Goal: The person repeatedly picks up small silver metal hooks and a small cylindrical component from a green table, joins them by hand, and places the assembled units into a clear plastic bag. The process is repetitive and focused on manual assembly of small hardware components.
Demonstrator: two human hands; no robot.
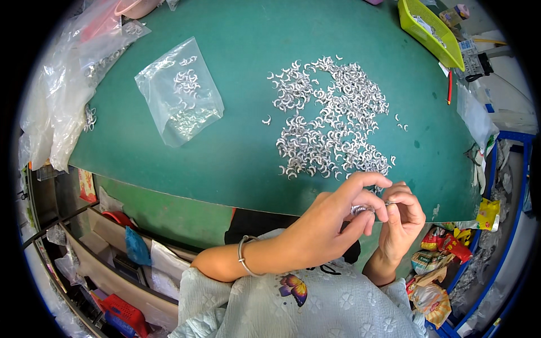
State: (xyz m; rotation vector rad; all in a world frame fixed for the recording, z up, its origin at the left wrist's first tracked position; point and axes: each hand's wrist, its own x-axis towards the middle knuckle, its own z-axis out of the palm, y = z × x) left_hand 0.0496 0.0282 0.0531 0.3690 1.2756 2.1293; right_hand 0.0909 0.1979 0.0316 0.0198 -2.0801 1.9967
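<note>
My left hand [327,225] is curled over the table's front edge. Silvery crescent-shaped metal pieces [360,209] show between its thumb and fingers. Close beside it, my right hand [401,222] is closed in a pinch. A small metal piece [390,203] sticks out at its thumb and fingertip, near the left hand's fingertips. Beyond both hands, a wide loose pile of the same crescents [349,96] lies on the green table [236,152]. A clear plastic bag [152,84] with several crescents in it lies flat to the left.
Large clear plastic bags [62,101] cover the table's left end. A lime-green basket [417,34] stands at the far right, near a red-handled tool [449,87]. Shelves with a red basket [124,312] are at lower left. Coloured packets [445,245] sit beside a blue frame [487,242] at right.
</note>
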